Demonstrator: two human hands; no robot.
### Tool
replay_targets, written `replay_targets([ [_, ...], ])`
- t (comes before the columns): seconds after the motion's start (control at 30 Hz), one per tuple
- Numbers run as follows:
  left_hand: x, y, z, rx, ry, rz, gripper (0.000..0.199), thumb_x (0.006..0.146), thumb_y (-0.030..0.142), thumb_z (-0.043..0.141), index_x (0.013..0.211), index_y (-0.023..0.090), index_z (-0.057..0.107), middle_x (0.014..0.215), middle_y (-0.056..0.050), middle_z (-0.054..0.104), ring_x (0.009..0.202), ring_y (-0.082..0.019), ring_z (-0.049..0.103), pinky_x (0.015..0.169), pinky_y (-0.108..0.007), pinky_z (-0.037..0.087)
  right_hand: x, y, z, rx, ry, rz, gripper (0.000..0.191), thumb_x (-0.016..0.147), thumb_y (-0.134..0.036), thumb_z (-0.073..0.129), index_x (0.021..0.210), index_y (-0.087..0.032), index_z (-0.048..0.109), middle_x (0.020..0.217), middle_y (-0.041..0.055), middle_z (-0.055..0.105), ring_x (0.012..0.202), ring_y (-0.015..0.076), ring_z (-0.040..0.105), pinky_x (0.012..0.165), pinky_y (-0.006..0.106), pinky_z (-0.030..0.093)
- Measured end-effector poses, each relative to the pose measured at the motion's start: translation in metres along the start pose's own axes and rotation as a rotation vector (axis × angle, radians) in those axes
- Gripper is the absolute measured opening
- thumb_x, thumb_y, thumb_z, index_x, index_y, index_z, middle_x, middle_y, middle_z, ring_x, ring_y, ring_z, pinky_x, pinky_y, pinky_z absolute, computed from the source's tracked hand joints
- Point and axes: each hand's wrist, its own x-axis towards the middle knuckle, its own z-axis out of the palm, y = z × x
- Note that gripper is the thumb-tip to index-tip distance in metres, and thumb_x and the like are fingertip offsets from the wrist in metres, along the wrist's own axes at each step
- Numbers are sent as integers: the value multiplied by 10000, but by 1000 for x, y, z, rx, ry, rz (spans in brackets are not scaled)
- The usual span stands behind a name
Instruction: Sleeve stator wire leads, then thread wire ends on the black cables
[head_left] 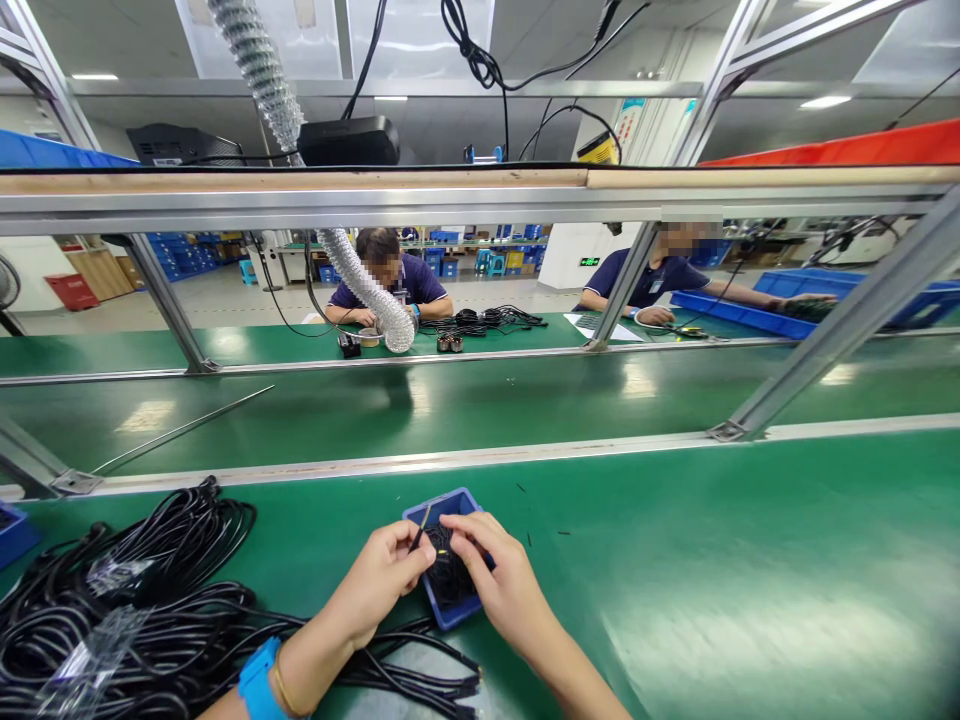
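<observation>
My left hand [386, 565] pinches the end of a black cable [420, 530], and its light tip points up and away from me. My right hand [495, 570] is just to the right, its thumb and forefinger drawn close together; what they hold, if anything, is too small to make out. Beneath both hands is a small blue bin [453, 614] with many short black pieces [450, 580] inside, partly covered by my fingers. To the left lie big coiled bundles of black cable [112, 610], wrapped with clear tape. Loose cable ends [427, 670] fan out below the bin.
Several tiny black pieces [564, 533] lie on the green bench [712, 560] right of the bin. A metal frame rail [450, 460] runs behind it. Across the line, two people in dark shirts sit at another bench; a silver duct [360, 280] hangs before one.
</observation>
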Motion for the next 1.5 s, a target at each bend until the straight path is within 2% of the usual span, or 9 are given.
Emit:
replay_targets([
  [0.23, -2, 0, 1, -50, 75, 69, 297, 736, 434, 696, 757, 193, 524, 643, 67, 433, 576, -99, 391, 528, -216, 308, -5, -4, 23, 387, 38, 362, 381, 800, -498, 715, 996, -172, 743, 779, 29, 692, 624, 145, 588, 552, 243, 474],
  [0.37, -4, -5, 2, -85, 82, 68, 212, 725, 349, 658, 808, 184, 555, 692, 44, 487, 621, -115, 443, 566, -232, 351, -6, -11, 34, 478, 96, 394, 406, 788, -562, 721, 849, -162, 740, 698, 22, 679, 545, 124, 533, 495, 231, 432],
  [0.53, -5, -10, 3, -121, 68, 59, 304, 716, 372, 713, 877, 188, 532, 731, 40, 508, 655, -117, 467, 596, -233, 371, -7, -13, 45, 567, 151, 363, 366, 781, -534, 745, 824, -171, 728, 733, 44, 724, 643, 187, 656, 640, 308, 553],
  [0.73, 0, -20, 3, -118, 99, 59, 353, 687, 367, 759, 867, 201, 504, 710, 49, 501, 644, -121, 460, 581, -232, 362, -7, -5, 50, 455, 110, 369, 345, 777, -494, 743, 845, -156, 750, 775, 85, 761, 674, 228, 698, 666, 347, 561],
  [0.97, -3, -9, 0, -70, 18, 81, 133, 700, 241, 636, 787, 194, 548, 775, 11, 539, 779, -165, 514, 730, -278, 403, 2, 2, 8, 412, -84, 361, 229, 703, -364, 781, 845, -185, 804, 692, 23, 735, 635, 179, 647, 638, 289, 516],
  [1.1, -15, 3, 6, 47, -204, 133, 40, 678, 169, 632, 712, 170, 611, 1008, -60, 610, 1082, -222, 523, 942, -293, 359, 9, 10, -24, 297, 66, 374, 319, 706, -391, 773, 934, -168, 788, 762, 39, 724, 711, 186, 639, 681, 294, 507],
  [1.17, -18, 2, 11, 43, -256, 88, 102, 738, 248, 660, 779, 159, 632, 916, -62, 631, 919, -195, 575, 833, -288, 410, 9, 9, -25, 298, 116, 365, 349, 744, -431, 744, 972, -168, 772, 838, 59, 732, 782, 203, 652, 720, 305, 517],
  [1.27, -15, -7, 17, -35, -140, 3, 351, 809, 480, 663, 916, 150, 607, 712, -3, 582, 586, -119, 512, 551, -236, 363, 6, 1, -14, 331, 138, 347, 342, 773, -459, 730, 960, -175, 763, 860, 68, 734, 781, 206, 661, 690, 294, 530],
  [1.5, -6, -15, 16, -142, -6, -2, 417, 756, 541, 720, 819, 177, 527, 672, 26, 592, 452, -53, 444, 428, -186, 252, -3, -8, 7, 318, 247, 270, 298, 810, -451, 727, 930, -180, 757, 852, 77, 744, 725, 193, 677, 654, 272, 552],
])
